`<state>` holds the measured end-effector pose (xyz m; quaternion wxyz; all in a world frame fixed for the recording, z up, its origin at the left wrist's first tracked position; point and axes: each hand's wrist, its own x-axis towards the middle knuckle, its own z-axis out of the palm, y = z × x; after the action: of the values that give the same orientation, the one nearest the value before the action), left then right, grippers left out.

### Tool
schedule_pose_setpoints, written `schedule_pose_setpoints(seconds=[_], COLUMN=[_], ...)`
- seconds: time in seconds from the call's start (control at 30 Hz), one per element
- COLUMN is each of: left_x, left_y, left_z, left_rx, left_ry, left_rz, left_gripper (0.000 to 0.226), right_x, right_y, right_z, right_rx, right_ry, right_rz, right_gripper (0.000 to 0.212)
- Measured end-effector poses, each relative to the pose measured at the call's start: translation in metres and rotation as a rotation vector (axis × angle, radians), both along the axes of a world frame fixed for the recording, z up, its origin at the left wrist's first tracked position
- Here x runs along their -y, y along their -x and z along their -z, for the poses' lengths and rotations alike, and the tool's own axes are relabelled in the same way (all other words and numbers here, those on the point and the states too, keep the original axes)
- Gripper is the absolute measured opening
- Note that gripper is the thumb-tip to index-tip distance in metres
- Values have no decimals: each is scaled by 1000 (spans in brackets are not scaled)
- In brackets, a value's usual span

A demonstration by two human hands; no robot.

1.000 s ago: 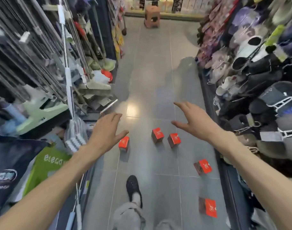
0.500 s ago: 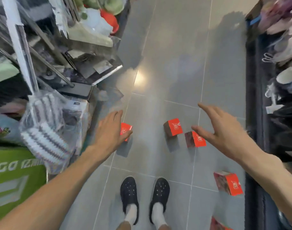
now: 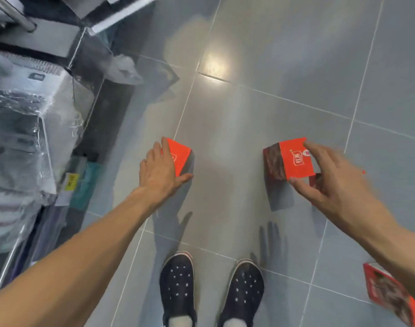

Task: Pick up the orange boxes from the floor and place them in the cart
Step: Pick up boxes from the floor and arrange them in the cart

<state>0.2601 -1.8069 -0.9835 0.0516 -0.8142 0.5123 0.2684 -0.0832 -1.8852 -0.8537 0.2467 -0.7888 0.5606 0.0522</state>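
Note:
Two orange boxes stand on the grey tiled floor in front of my feet. My left hand [image 3: 160,169] wraps the left orange box [image 3: 180,155], fingers over its far side and thumb against its near corner. My right hand [image 3: 333,182] pinches the right orange box [image 3: 296,160] between index finger at its top corner and thumb at its lower edge. A third orange box [image 3: 316,182] is mostly hidden behind my right hand. A fourth orange box [image 3: 385,293] lies at the bottom right under my forearm. No cart is in view.
My two dark shoes [image 3: 178,282] stand just below the boxes. A low shelf with plastic-wrapped goods [image 3: 36,119] and a yellow price tag [image 3: 72,181] lines the left side of the aisle. Grey floor tiles [image 3: 284,55] stretch ahead.
I have bent down much closer to the floor. Both hands dropped from hovering above the boxes onto them, the left on the left box, the right on the middle one.

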Motion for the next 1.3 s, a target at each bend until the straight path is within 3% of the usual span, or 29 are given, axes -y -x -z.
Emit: schedule_pose_setpoints(seconds=[0.17,0.3,0.53,0.8,0.97,1.13,1.3], left_x=[8,7,-10,-27,-42,-47,-41], left_y=[7,11,9,6,-4,-21,-33], left_z=[42,36,-20,-12,-2,-24,-103], left_rx=[-9,-70,-114,-168,-172,-177,-155], left_ry=[77,118,139,153,138,79,44], left_rz=[-135,-228,33,215,228,258,278], left_gripper=[126,100,92,97,102,107,113], right_x=[-7,-13,3,35,32,36,47], right_y=[11,17,19,4,3,9,9], right_z=[53,63,56,144,170,140,36], right_rx=[-51,-71,-31,-153,-154,-58,-36], right_ry=[-9,-37,-21,-180,-77,-77,-79], right_rz=[-3,34,228,368,440,385,223], right_gripper=[74,74,72,120,117,111,94])
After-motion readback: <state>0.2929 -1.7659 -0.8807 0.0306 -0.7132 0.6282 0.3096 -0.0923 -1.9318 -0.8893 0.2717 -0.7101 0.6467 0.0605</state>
